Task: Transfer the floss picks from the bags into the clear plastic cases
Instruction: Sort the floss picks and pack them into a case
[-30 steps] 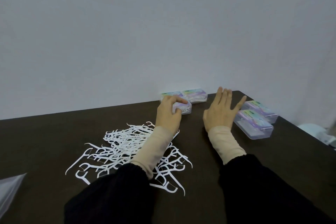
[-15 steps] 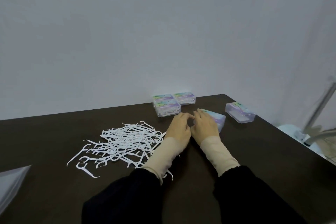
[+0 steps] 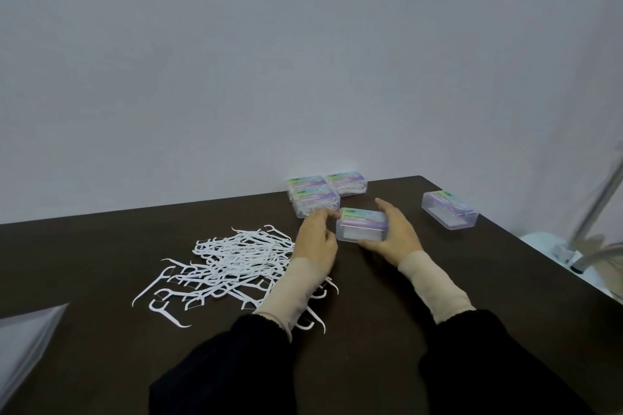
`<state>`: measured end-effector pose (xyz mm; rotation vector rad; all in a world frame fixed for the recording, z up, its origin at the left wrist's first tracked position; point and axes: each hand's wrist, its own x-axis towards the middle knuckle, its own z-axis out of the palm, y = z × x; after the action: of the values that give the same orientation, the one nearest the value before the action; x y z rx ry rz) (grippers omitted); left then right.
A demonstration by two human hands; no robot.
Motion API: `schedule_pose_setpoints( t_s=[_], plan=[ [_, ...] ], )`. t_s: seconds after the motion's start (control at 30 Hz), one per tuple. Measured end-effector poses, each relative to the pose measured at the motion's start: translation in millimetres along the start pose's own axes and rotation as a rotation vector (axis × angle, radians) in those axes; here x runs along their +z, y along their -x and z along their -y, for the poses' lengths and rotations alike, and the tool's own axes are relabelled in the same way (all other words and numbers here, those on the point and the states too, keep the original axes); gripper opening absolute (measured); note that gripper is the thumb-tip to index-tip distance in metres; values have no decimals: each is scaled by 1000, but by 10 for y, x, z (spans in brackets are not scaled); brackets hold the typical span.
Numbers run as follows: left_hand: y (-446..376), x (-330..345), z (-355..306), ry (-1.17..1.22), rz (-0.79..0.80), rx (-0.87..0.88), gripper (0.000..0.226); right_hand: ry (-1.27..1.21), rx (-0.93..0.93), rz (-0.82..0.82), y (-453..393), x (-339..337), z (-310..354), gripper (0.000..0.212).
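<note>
Hands now parted, right hand (image 3: 392, 236) gripping clear case (image 3: 362, 229), left hand (image 3: 317, 236) pinching its corner

Plain pale grey-white painted wall (image 3: 303, 61) across the whole upper field, unmarked, evenly and softly lit. Dark brown rectangular wood-grain worktop (image 3: 101, 246) butted against it, far right corner visible. Beyond the right edge: blurred slanted metal pole (image 3: 598, 202) above a pale floor area (image 3: 539, 242); detail there not discernible.

five cases (image 3: 361, 225), one pick pile (image 3: 236, 259), two hands (image 3: 317, 239)
</note>
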<state>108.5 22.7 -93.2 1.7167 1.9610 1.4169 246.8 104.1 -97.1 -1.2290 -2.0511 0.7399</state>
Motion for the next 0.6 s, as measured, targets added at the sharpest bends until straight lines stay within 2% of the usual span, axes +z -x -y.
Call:
schedule_pose_setpoints(
  t_s=[0.1,0.2,0.3,0.43,0.6],
  plan=[
    [1,7,12,-40,35,49,28,-95,31,16,19,-11,18,84],
    [1,22,30,-92,67,122,31,-247,9,-64,38,-3,41,68],
    [-7,15,21,-82,22,160,29,-440,23,-111,19,-1,80,57],
    [-11,6,3,-34,-58,207,23,-688,59,-107,-9,2,120,53],
    [-15,3,-20,-65,-126,246,19,-723,76,-56,-11,22,143,60]
  ],
)
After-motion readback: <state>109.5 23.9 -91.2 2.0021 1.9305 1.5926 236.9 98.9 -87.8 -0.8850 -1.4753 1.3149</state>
